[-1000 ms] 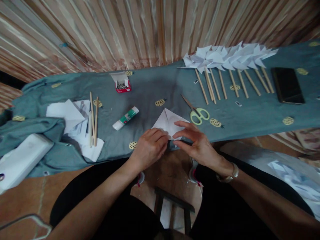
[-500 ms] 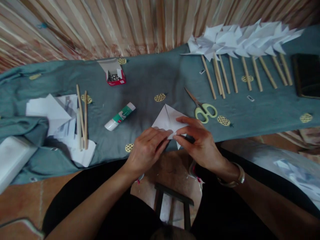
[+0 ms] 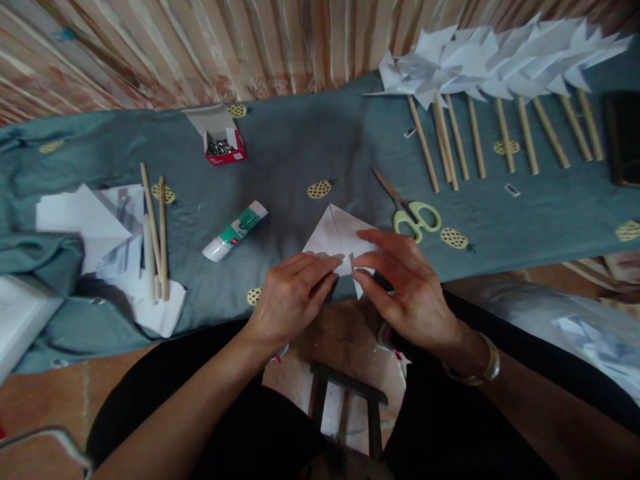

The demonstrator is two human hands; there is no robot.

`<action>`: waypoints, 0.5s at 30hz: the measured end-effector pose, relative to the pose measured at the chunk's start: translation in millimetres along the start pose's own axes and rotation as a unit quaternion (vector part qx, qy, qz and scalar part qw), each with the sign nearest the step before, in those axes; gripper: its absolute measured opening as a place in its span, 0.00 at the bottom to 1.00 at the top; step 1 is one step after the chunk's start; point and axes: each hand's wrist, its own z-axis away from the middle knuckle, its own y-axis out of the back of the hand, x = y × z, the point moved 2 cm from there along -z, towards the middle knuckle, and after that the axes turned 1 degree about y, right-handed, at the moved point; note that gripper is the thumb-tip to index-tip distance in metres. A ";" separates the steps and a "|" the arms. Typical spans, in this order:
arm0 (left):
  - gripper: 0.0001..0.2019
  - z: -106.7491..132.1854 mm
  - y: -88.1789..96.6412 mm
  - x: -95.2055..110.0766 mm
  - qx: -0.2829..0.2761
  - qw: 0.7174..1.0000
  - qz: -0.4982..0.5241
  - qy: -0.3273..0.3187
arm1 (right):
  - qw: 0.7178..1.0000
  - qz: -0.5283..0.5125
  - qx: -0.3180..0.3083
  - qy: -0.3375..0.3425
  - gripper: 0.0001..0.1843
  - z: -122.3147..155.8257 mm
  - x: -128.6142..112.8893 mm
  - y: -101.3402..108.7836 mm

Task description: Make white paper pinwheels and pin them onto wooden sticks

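A folding step seemed in hand: the white paper (image 3: 325,233) lay at the bench's (image 3: 280,160) near edge, between both hands. The left hand's (image 3: 295,287) fingers, bunched, touched its near side; the right hand's (image 3: 413,283) thumb and forefinger stood narrowly apart at a flap, their grip unclear. Careful alignment looked needed next.

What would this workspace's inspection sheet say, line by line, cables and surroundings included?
Surface: pineapple-print cloth, bunched at left.
Job's things: folded white paper, creased, at the near edge.
Clutter: glue stick, green-handled scissors, loose wooden sticks, paper sheets, paper pinwheels, open red box of small metal pieces.
Hands: left hand and right hand both touching the paper.
Cables: pale curved strip, lower left; cannot tell if cable.
Surroundings: pleated curtain behind.
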 end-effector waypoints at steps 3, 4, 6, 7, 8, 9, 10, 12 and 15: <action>0.09 -1.5 0.0 0.6 -0.009 1.000 0.007 0.011 | 1.000 0.008 0.002 0.022 0.10 1.5 -1.2 1.7; 0.09 -1.9 -0.1 0.8 -0.012 1.000 0.008 0.015 | 1.000 0.011 0.002 0.029 0.11 2.2 -1.0 1.9; 0.09 -2.2 -0.2 0.8 -0.014 1.000 0.008 0.024 | 0.999 0.018 -0.003 0.045 0.14 3.7 -0.1 1.3; 0.09 -2.1 -0.2 0.6 -0.014 1.000 0.008 0.027 | 0.998 0.022 -0.008 0.054 0.15 4.4 0.5 0.6; 0.09 -1.9 -0.2 0.4 -0.014 0.999 0.009 0.027 | 0.998 0.027 -0.012 0.060 0.15 5.1 1.0 -0.3; 0.09 -1.7 -0.2 0.2 -0.012 1.000 0.009 0.024 | 0.997 0.032 -0.015 0.066 0.16 5.6 1.3 -1.3; 0.10 -1.4 0.0 0.0 -0.009 1.000 0.010 0.018 | 0.997 0.038 -0.013 0.072 0.16 5.8 1.4 -2.1; 0.10 -1.1 0.8 -0.4 -0.002 1.000 0.012 -0.001 | 0.995 0.053 -0.001 0.087 0.15 5.9 0.7 -3.3; 0.08 -1.5 1.8 -0.6 -0.002 0.999 0.014 -0.029 | 0.991 0.076 0.010 0.109 0.13 5.4 -1.4 -4.3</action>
